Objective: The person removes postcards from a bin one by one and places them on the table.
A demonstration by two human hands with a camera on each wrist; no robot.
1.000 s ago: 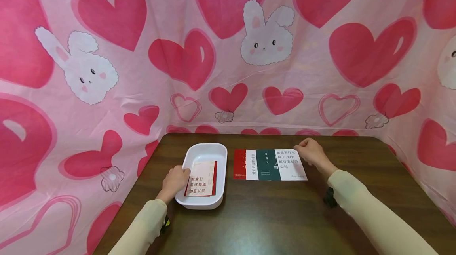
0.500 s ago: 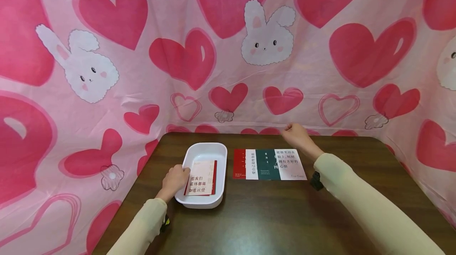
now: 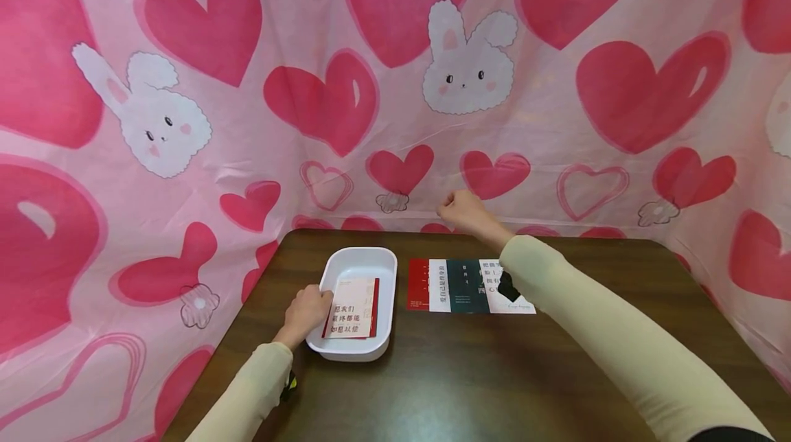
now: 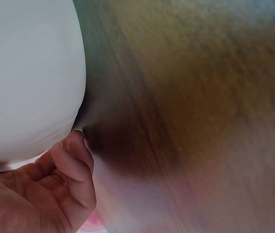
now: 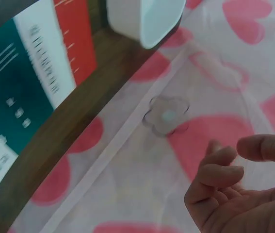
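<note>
Left hand (image 3: 309,313), lower, fingers (image 4: 75,167) curled inward; right hand (image 3: 467,211), higher and farther forward on an outstretched arm (image 3: 599,332), fingers loosely bent, thumb (image 5: 261,147) near their tips.

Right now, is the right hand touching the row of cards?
Apart: in the right wrist view, cloth and bare table edge show between the right hand and the cards.

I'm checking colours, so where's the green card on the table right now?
In the head view, the green card lies right of the white tray, between the left white card and the right white card.
</note>
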